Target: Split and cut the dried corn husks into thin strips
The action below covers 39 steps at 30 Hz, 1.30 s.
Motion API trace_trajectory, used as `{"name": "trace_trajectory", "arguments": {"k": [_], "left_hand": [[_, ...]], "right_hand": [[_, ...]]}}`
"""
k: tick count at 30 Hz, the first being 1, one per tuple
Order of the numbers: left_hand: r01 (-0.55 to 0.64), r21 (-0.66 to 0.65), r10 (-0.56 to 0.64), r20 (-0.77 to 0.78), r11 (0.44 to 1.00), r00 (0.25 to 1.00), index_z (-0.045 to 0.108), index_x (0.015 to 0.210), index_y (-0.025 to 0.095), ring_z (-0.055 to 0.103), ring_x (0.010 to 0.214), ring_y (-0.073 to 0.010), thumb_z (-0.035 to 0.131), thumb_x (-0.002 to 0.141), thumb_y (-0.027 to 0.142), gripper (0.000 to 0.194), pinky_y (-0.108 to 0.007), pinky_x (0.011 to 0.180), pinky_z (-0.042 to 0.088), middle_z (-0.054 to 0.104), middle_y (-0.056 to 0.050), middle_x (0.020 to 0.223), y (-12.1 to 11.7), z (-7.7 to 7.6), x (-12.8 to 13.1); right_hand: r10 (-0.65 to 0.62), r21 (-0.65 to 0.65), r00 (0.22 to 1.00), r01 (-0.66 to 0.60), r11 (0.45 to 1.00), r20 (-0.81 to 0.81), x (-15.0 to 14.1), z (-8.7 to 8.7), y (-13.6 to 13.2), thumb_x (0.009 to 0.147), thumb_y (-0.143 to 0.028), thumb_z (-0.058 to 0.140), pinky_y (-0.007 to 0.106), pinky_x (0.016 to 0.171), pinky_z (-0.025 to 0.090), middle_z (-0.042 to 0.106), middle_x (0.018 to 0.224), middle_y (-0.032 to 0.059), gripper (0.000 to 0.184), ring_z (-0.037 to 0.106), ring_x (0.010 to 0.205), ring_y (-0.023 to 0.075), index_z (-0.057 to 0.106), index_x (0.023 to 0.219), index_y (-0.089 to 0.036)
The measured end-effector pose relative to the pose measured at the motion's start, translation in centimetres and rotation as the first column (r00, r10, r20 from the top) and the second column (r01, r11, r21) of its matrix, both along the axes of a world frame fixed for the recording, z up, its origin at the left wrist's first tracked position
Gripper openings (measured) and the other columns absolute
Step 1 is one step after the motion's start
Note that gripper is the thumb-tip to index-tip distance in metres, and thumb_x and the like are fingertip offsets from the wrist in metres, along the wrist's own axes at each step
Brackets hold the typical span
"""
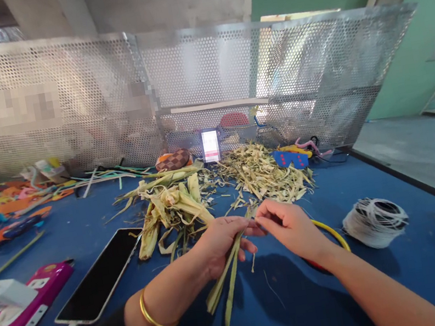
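Note:
My left hand (pixel 230 239) is closed around a few long, pale green-yellow corn husk strips (pixel 230 277), whose loose ends hang down toward me. Thumb and fingers of my right hand (pixel 288 223) pinch at the upper part of the strips, right against my left fingertips; the exact spot is partly hidden by the fingers. Beyond my left hand lies a heap of whole corn husks (pixel 174 203). Behind the right hand spreads a pile of shredded husk pieces (pixel 260 169). A tool with a yellow handle (pixel 333 232) lies mostly hidden under my right forearm.
A spool of white string (pixel 375 223) stands at right. On the left lie a phone (pixel 101 277) with a cable and a magenta power strip (pixel 49 283). Coloured scraps (pixel 8 209) cover the far left. A perforated metal screen (pixel 202 71) bounds the blue table's back.

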<state>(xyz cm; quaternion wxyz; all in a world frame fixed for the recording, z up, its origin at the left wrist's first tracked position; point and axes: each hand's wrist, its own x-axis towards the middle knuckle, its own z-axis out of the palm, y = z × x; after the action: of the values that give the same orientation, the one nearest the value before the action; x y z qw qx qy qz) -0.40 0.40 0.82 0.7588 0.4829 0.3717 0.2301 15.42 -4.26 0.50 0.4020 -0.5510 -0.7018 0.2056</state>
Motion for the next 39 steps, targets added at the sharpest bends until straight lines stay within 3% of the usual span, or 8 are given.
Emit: {"name": "trace_trajectory", "arguments": {"k": [8,13,18,27,30,32,36,39], "left_hand": [[-0.02,0.01,0.02,-0.012,1.0,1.0,0.062,0.083,0.009,0.056,0.042,-0.0066,0.049,0.084,0.022,0.018,-0.015,0.032,0.035,0.069,-0.012,0.086,0.4,-0.2,0.0],[0.047,-0.012,-0.047,0.001,0.999,0.999,0.062,0.08,0.01,0.052,0.04,-0.0062,0.049,0.084,0.024,0.019,-0.015,0.032,0.033,0.065,-0.006,0.072,-0.1,-0.2,0.1],[0.014,0.021,-0.014,-0.023,1.0,1.0,0.06,0.074,0.014,0.043,0.04,-0.0046,0.056,0.078,0.027,0.015,-0.015,0.037,0.033,0.046,0.006,0.053,-0.4,0.1,-0.1],[0.058,0.311,0.012,-0.22,0.949,0.975,0.055,0.064,0.016,0.034,0.04,-0.0051,0.052,0.074,0.033,0.02,-0.017,0.04,0.026,0.039,0.007,0.049,-0.1,0.5,-0.4],[0.121,0.444,0.038,-0.333,0.888,0.942,0.055,0.06,0.016,0.034,0.04,-0.0069,0.047,0.075,0.029,0.021,-0.019,0.042,0.025,0.038,0.007,0.046,0.3,0.4,-0.6],[0.232,0.521,0.018,-0.43,0.821,0.903,0.056,0.058,0.017,0.036,0.042,-0.0082,0.046,0.075,0.024,0.021,-0.02,0.044,0.025,0.04,0.006,0.045,0.4,0.5,-0.8],[0.538,0.569,-0.176,-0.567,0.623,0.804,0.06,0.058,0.018,0.04,0.05,-0.0092,0.046,0.074,0.017,0.021,-0.02,0.05,0.028,0.047,0.005,0.051,0.1,1.1,-1.2],[0.655,0.57,-0.334,-0.571,0.497,0.75,0.062,0.063,0.017,0.042,0.054,-0.0094,0.045,0.078,0.019,0.022,-0.02,0.054,0.031,0.049,0.004,0.056,-0.1,1.6,-1.4]], "right_hand": [[0.009,-0.06,0.984,-0.02,0.998,-0.178,0.2,-0.2,0.2,0.083,-0.029,0.049,0.022,0.05,0.032,0.045,0.058,-0.0041,0.018,0.04,0.053,0.0102,0.052,0.068,-0.019],[-0.022,-0.021,0.999,0.021,1.0,-0.049,0.0,-0.3,0.2,0.082,-0.026,0.049,0.022,0.049,0.033,0.048,0.055,-0.0036,0.016,0.042,0.052,0.0108,0.052,0.067,-0.02],[-0.049,0.033,0.998,0.048,0.998,0.031,0.3,-0.3,0.3,0.084,-0.026,0.048,0.023,0.049,0.033,0.048,0.055,-0.0038,0.017,0.042,0.052,0.0106,0.051,0.068,-0.02],[-0.002,0.065,0.957,-0.017,0.998,0.29,1.8,0.4,0.2,0.085,-0.024,0.049,0.025,0.057,0.034,0.057,0.068,-0.0003,0.015,0.049,0.062,0.0134,0.053,0.071,-0.021],[0.034,0.113,0.94,-0.076,0.991,0.338,1.9,1.1,-0.2,0.085,-0.024,0.049,0.025,0.057,0.034,0.058,0.072,0.0009,0.017,0.049,0.063,0.013,0.055,0.07,-0.021],[0.081,0.135,0.932,-0.136,0.981,0.354,1.7,1.4,-0.6,0.086,-0.023,0.047,0.024,0.057,0.034,0.058,0.073,0.0015,0.017,0.05,0.063,0.0127,0.057,0.072,-0.021],[0.17,0.096,0.926,-0.213,0.972,0.336,1.3,1.6,-0.7,0.087,-0.022,0.046,0.024,0.06,0.036,0.058,0.074,0.0016,0.018,0.051,0.066,0.013,0.057,0.073,-0.021],[0.22,-0.044,0.957,-0.215,0.976,0.19,1.5,1.3,-0.2,0.083,-0.025,0.052,0.024,0.059,0.035,0.055,0.068,-0.0004,0.017,0.048,0.063,0.0123,0.057,0.068,-0.02]]}}
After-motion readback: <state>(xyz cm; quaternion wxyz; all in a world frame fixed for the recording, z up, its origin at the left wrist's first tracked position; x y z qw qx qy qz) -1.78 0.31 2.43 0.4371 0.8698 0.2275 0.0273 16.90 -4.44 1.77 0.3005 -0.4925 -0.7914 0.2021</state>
